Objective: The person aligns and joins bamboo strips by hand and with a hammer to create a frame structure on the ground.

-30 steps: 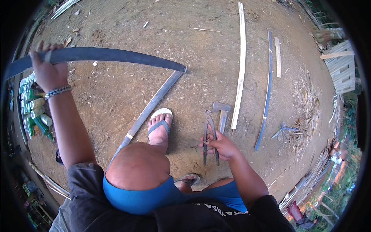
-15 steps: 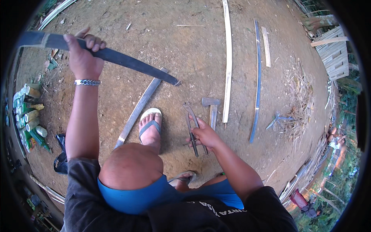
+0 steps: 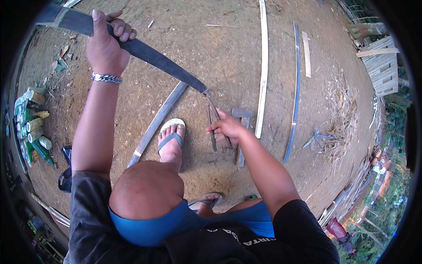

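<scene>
Head view. All places are given relative to the left flip-flop (image 3: 174, 137), worn on the person's forward foot.

1. Left hand (image 3: 107, 50): raised beyond and to the left of the left flip-flop. The thumb and fingers are wrapped around a dark bamboo slat (image 3: 162, 61), gripping it.

2. Slat position: held above the earth ground (image 3: 206, 48), beyond the left flip-flop. It slopes down to the right, its narrow tip ending beyond the flip-flop and slightly to its right.

3. Right hand (image 3: 226, 127): just right of the left flip-flop. The fingers are curled around the handles of metal pincers (image 3: 213, 109); the handles stand apart.

4. Progress: the pincer head is at the slat tip. Contact appears made, but the jaws' bite is too small to confirm. No piece is seen parted from the tip; work there appears unfinished.

5. Unheld stock: a second dark slat (image 3: 160, 115) lies just left of the left flip-flop. A long pale slat (image 3: 263, 72) and a narrow dark slat (image 3: 296, 88) lie well to its right.

6. Unheld tool: a hammer (image 3: 241, 113) lies right of the left flip-flop, partly covered by the right hand.
</scene>
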The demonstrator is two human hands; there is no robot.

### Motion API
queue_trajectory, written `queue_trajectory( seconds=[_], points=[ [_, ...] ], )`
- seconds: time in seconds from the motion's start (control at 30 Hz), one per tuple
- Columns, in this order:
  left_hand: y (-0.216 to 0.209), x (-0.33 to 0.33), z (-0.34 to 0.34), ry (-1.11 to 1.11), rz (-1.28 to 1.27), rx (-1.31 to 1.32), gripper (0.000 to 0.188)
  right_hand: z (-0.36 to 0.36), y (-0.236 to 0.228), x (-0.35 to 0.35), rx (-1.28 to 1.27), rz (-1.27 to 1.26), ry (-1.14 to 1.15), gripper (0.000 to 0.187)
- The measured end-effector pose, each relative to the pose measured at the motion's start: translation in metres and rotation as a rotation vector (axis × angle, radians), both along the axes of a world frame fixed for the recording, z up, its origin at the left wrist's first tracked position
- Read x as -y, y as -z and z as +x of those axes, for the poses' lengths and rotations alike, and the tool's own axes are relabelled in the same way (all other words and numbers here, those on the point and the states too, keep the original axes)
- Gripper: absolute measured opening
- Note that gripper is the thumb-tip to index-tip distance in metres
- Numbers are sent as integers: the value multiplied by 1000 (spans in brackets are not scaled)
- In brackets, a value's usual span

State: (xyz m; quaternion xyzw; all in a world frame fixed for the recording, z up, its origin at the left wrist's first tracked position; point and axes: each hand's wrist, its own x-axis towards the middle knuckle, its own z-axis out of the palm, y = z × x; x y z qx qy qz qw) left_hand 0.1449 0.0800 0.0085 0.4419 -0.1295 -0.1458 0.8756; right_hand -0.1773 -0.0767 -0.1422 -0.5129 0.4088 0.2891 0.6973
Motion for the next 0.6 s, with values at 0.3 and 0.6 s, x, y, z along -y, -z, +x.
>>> queue_trajectory(
  seconds=[0.3,0.6],
  points=[
    [1,-2,3,92,-31,67,50,20,-6,12,-12,-54,-18,66],
    [8,-1,-4,188,-209,62,63,33,-22,-1,-85,-225,82,48]
  ],
)
